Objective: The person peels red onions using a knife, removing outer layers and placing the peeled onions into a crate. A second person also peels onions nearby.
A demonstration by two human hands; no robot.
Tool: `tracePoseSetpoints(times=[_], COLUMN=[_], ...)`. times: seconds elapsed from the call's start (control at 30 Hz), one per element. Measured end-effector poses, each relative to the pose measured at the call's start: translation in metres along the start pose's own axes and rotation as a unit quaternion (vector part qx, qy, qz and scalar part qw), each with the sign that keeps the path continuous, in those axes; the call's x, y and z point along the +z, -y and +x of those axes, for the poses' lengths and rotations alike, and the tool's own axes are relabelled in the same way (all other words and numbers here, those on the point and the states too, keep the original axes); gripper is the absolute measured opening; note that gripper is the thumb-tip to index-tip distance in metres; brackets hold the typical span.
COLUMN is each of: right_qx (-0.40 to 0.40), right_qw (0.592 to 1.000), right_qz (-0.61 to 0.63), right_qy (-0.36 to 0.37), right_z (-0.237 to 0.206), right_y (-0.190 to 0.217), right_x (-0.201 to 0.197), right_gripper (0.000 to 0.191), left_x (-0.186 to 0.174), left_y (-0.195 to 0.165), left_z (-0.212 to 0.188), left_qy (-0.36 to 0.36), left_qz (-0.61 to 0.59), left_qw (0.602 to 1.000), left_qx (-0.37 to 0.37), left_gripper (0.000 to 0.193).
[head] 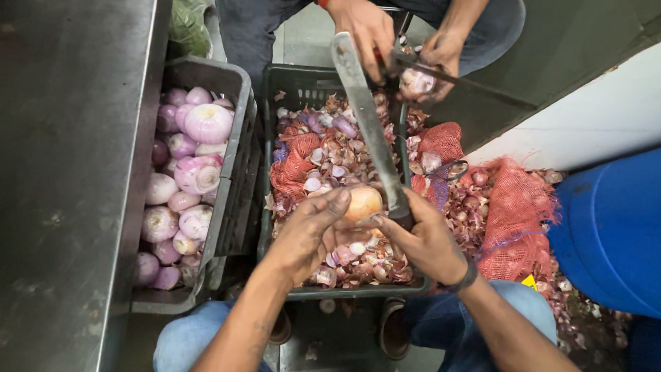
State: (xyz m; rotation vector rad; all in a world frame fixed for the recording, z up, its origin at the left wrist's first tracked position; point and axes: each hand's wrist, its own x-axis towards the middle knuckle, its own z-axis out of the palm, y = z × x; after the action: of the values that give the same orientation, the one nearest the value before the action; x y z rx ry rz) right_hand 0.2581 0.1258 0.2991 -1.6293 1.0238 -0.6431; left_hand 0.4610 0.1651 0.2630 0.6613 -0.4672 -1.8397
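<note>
Both hands are busy with one onion. One hand, the left hand, is curled around a yellowish onion and holds it with the fingers and thumb. Its partner, the right hand, is closed tight on the handle of a big knife. The long gray blade points up and away from the person, and its bottom part sits just beside the onion. A dark band goes around the right wrist.

The onion is held up over a dark plastic crate. That crate is full of onion peels, pink, white and brown, and a red net bag lies in there too.

To the left stands a gray crate. It is full of peeled onions, white and purple and shiny. A gray metal table is on the left of it.

To the right, more red net bags lie on the floor with unpeeled onions between them. A blue barrel stands near them.

Across the dark crate sits another person. That person's hands hold a small onion and a second knife.
</note>
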Motion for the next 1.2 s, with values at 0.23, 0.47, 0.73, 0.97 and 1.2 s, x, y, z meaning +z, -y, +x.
tracePoseSetpoints(times=[0.23,0.47,0.73,0.97,1.2], right_qx=[-0.243,-0.219,-0.182,0.001,-0.099], right_qw=[0.924,0.92,0.913,0.988,0.968], right_qz=[-0.272,-0.312,-0.365,-0.152,-0.228], right_qy=[-0.114,-0.097,-0.023,0.032,-0.027], right_z=[-0.014,-0.014,-0.009,-0.002,-0.007], right_y=[-0.001,-0.025,-0.013,0.001,0.0], right_x=[0.014,0.028,0.008,-0.006,-0.001], right_gripper=[0.023,0.023,0.025,0.011,0.018], left_x=[-0.006,0.003,0.02,0.019,0.003], left_y=[0.002,-0.003,-0.018,-0.011,-0.002], left_z=[0.004,0.004,-0.006,-0.002,0.002], left_qy=[0.007,-0.006,-0.066,-0.08,-0.029], left_qz=[-0.081,-0.054,0.348,0.286,0.024], left_qw=[0.995,0.996,0.914,0.95,0.995], left_qx=[0.055,0.076,0.196,0.098,0.089], left_gripper=[0.056,0.059,0.049,0.055,0.044])
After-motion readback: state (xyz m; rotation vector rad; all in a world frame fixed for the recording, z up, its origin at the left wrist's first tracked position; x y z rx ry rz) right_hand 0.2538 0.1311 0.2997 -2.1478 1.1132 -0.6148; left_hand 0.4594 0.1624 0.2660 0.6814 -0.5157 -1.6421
